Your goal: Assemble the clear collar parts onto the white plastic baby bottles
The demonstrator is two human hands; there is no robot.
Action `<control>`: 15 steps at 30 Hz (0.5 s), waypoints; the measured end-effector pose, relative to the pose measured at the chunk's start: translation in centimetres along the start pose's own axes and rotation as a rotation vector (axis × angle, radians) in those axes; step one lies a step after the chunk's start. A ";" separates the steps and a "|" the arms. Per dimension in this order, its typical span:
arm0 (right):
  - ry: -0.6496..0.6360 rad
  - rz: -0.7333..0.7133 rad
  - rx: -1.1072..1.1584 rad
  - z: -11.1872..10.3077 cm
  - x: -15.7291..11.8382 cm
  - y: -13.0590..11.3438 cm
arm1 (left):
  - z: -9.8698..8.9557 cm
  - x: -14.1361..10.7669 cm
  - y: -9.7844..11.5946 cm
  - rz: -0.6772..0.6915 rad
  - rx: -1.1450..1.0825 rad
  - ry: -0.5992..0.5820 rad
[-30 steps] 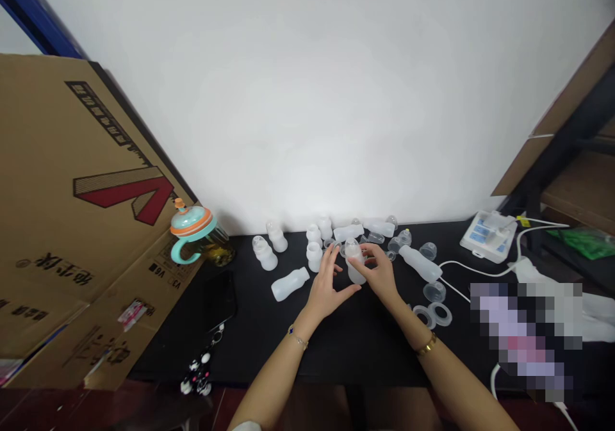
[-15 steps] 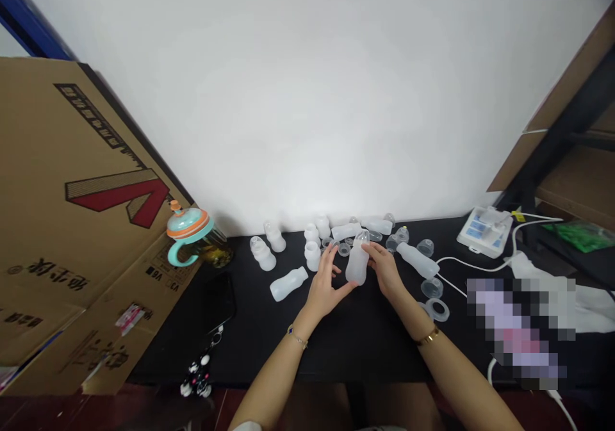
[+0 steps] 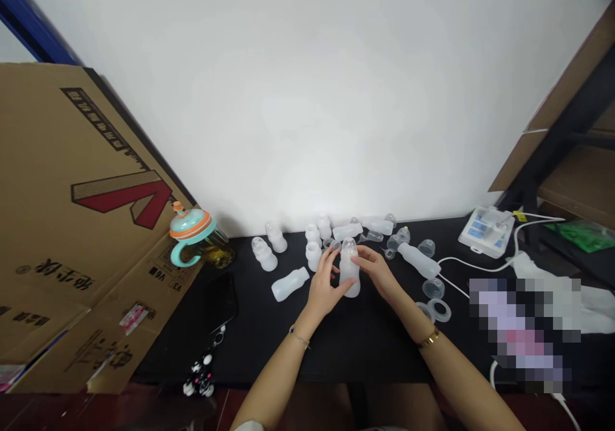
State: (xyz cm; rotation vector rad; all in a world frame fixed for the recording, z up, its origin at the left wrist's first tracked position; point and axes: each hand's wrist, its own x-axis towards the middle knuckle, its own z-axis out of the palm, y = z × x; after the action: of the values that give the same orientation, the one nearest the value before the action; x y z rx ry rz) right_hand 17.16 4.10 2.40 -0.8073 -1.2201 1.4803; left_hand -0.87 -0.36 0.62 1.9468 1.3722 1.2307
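A translucent plastic baby bottle (image 3: 349, 276) stands upright on the black table, its clear domed top facing away from me. My left hand (image 3: 323, 290) grips its lower left side. My right hand (image 3: 373, 269) holds its upper right side. Several other frosted bottles stand or lie just beyond my hands, among them one on its side (image 3: 289, 284) to the left and a longer one (image 3: 418, 260) to the right. Clear round caps (image 3: 433, 288) and rings (image 3: 439, 310) lie to the right of my right hand.
The black table (image 3: 269, 354) runs along a white wall. Folded cardboard (image 3: 81, 226) and a teal-and-orange sippy cup (image 3: 190, 229) sit at the left, near a black phone (image 3: 221, 303). A white device (image 3: 486, 232) with a cable (image 3: 473, 264) stands at the right, beside a blurred patch (image 3: 523, 335).
The bottle has swung from leaning right to upright, and my hands have closed in around it. The camera view has shifted slightly.
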 end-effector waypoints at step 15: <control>0.033 -0.040 -0.093 0.3 0.0 -0.2 | -4.9 0.9 -1.0 0.156 0.050 0.745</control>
State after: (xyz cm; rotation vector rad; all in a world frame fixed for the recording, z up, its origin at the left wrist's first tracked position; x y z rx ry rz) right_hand 16.92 4.03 2.65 -0.8611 -1.2811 1.3813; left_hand -5.50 0.25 2.71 1.7096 1.6006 2.1552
